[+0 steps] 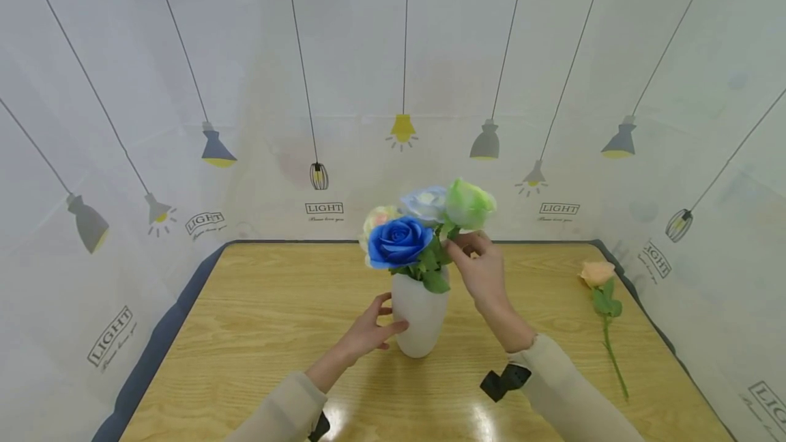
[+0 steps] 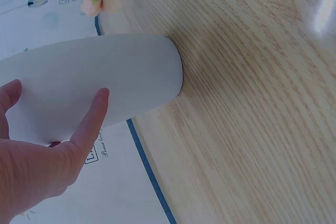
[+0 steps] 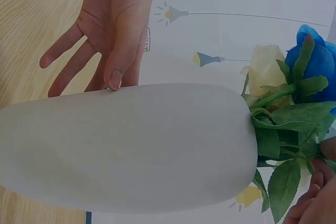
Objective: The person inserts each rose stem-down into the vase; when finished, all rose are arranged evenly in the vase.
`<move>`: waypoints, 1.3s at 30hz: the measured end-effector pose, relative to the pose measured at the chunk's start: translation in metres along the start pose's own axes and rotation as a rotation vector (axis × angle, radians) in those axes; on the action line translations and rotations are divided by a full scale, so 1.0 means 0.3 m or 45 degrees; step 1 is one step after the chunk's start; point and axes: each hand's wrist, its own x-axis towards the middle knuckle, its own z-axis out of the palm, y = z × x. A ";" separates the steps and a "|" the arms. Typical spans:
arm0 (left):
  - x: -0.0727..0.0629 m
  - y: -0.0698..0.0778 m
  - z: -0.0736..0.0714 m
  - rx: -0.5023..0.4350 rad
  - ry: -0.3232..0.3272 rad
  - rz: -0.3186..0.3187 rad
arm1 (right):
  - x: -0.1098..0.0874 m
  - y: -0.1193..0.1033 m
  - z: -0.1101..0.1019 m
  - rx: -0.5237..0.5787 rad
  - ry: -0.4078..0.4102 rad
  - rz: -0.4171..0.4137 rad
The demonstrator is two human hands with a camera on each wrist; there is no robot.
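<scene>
A white vase (image 1: 419,316) stands upright on the table, holding several artificial roses. A deep blue rose (image 1: 400,242) faces forward, with a cream-pink rose (image 1: 376,224) partly hidden behind it. Farther back are a pale blue rose (image 1: 424,203) and a pale green rose (image 1: 469,204). My right hand (image 1: 482,268) pinches the green rose's stem just below its bloom, beside the leaves (image 3: 286,182) above the vase mouth. On the vase's left side rests my left hand (image 1: 367,329), its thumb against the wall and the fingers spread, seen in the right wrist view.
A peach rose (image 1: 597,273) with a long green stem lies on the table's right side. The wooden table (image 1: 276,305) has a dark blue border (image 1: 166,326) along its edges. White sheets printed with lamps (image 1: 264,87) enclose the back and sides.
</scene>
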 end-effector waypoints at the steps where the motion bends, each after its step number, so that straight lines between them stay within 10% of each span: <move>1: 0.000 0.000 0.000 -0.001 0.000 0.000 | 0.000 0.002 -0.001 0.001 0.001 -0.007; 9: 0.003 0.001 0.002 -0.002 0.005 -0.011 | -0.007 0.048 0.005 -0.050 -0.030 -0.099; 22: 0.000 0.012 0.001 -0.006 -0.001 0.005 | -0.021 0.065 -0.003 0.011 -0.096 0.099; 39: 0.006 0.002 0.002 -0.010 0.006 -0.001 | -0.005 0.198 -0.263 0.045 -0.131 0.179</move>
